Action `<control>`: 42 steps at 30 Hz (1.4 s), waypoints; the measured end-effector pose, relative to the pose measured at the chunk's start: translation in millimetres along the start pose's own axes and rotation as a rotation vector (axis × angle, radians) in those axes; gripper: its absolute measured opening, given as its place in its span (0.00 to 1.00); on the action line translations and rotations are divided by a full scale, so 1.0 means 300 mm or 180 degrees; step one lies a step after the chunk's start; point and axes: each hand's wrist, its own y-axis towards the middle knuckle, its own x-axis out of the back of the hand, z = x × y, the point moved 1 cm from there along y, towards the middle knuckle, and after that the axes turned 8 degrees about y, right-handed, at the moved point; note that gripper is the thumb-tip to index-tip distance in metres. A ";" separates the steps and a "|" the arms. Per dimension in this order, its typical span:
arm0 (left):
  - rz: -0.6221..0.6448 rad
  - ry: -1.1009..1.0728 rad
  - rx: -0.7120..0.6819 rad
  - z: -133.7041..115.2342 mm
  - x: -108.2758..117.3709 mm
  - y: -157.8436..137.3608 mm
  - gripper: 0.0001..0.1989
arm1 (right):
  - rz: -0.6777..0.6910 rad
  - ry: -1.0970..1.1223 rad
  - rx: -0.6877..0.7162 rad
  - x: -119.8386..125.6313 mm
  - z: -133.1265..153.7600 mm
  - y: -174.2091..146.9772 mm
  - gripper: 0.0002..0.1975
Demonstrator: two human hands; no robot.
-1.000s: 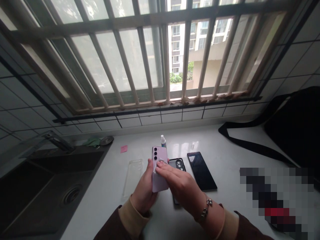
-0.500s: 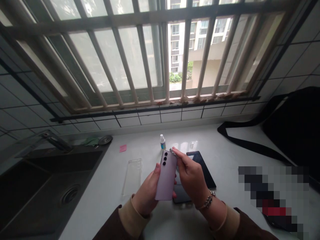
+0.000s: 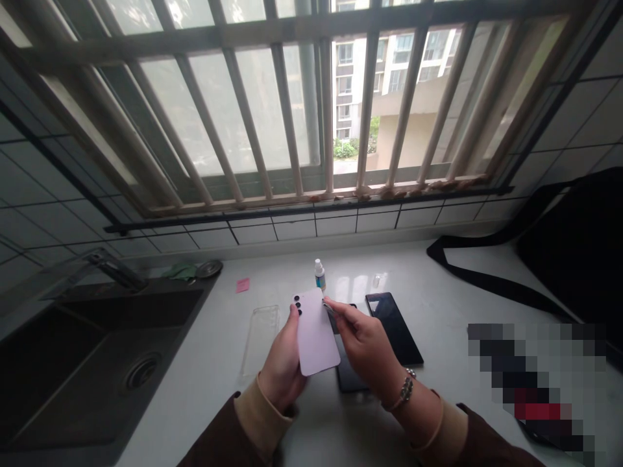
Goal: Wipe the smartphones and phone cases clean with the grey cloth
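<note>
My left hand [image 3: 281, 357] is closed round a pale lilac phone [image 3: 317, 337]. Its back, with the black camera lenses at the upper left, faces me, and the thumb lies along the left edge. In the fingertips of my right hand [image 3: 363, 334] is a small grey folded piece [image 3: 329, 307], perhaps cloth, pressed to the phone's upper right edge. Behind the phone stands a small white spray bottle [image 3: 320, 275]. A clear phone case [image 3: 261, 337] lies left of my left hand. Under my right hand is a dark flat device [image 3: 351, 376], partly hidden.
A dark tablet-like device [image 3: 396, 331] lies on the white counter [image 3: 195, 389] at right. Behind it is a small clear cap [image 3: 376, 280]. A pink note [image 3: 243, 285] lies near a dark sink [image 3: 170, 324] at left. A black bag strap [image 3: 477, 275] crosses the right side.
The phone has turned in my left hand, its top tipping left and its back showing more broadly. My right fingers with the grey piece have moved slightly down along its edge.
</note>
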 end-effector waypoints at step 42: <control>-0.0820 -0.0150 -0.1646 -0.067 0.052 0.033 0.31 | -0.0032 0.3052 -0.2640 -0.041 0.023 0.004 0.22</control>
